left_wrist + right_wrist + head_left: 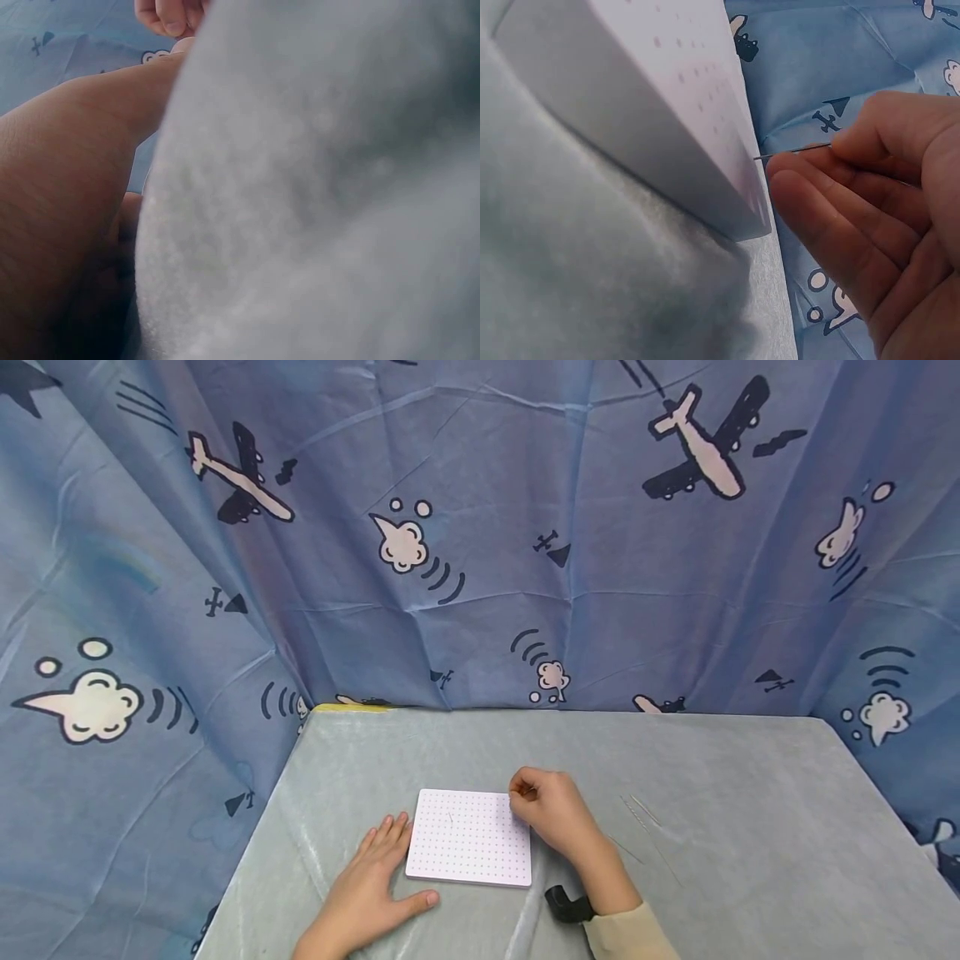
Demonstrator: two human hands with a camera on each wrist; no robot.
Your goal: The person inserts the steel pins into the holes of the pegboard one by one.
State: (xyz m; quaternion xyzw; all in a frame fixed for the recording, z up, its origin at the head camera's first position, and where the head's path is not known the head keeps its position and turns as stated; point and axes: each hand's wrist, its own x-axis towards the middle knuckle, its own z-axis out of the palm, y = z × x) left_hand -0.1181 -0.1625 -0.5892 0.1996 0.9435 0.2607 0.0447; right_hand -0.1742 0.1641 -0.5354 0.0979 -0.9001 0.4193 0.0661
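A white pegboard [468, 839] with rows of small holes lies flat on the table. My right hand [551, 806] is over its far right corner, pinching a thin metal pin [793, 152] between thumb and forefinger. In the right wrist view the pin's tip is right at the board's top surface. Another thin pin [451, 817] stands up from the holes at the board's left part. My left hand [371, 881] rests on the table with fingers spread, fingertips at the board's left edge. Most of the left wrist view is filled by blurred pale cloth.
Several thin metal rods [645, 810] lie on the grey-green covered table [750, 827], to the right of my right forearm. A black strap piece [567, 906] sits at the right wrist. A blue curtain [480, 527] with printed airplanes hangs behind the table and along its sides.
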